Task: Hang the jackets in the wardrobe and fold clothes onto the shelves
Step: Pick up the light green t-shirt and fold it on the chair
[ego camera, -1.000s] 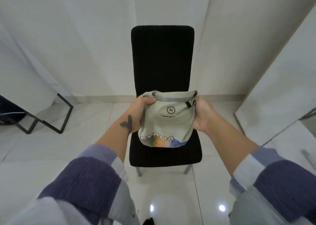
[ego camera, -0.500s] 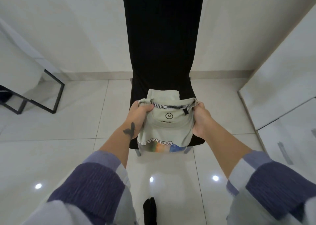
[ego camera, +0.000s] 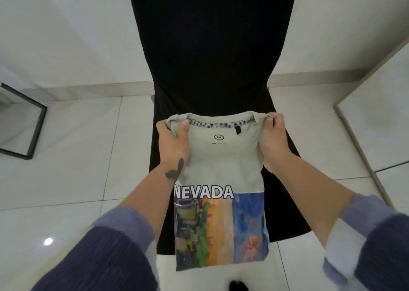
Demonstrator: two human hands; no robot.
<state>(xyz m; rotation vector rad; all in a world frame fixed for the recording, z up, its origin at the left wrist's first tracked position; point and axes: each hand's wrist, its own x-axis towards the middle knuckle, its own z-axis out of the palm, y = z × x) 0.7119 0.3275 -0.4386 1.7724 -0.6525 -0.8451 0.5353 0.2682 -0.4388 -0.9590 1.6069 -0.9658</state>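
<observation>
Our left hand (ego camera: 173, 142) and right hand (ego camera: 273, 140) each pinch a collar corner of the folded T-shirt (ego camera: 221, 180), which lies over the black chair (ego camera: 210, 58) seat, near edge overhanging the tiled floor (ego camera: 77, 158).

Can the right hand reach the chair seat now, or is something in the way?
Probably yes, but not freely. The right hand hangs just above the seat with nothing between them, yet its grip is on the shirt, as is the left hand's.
</observation>
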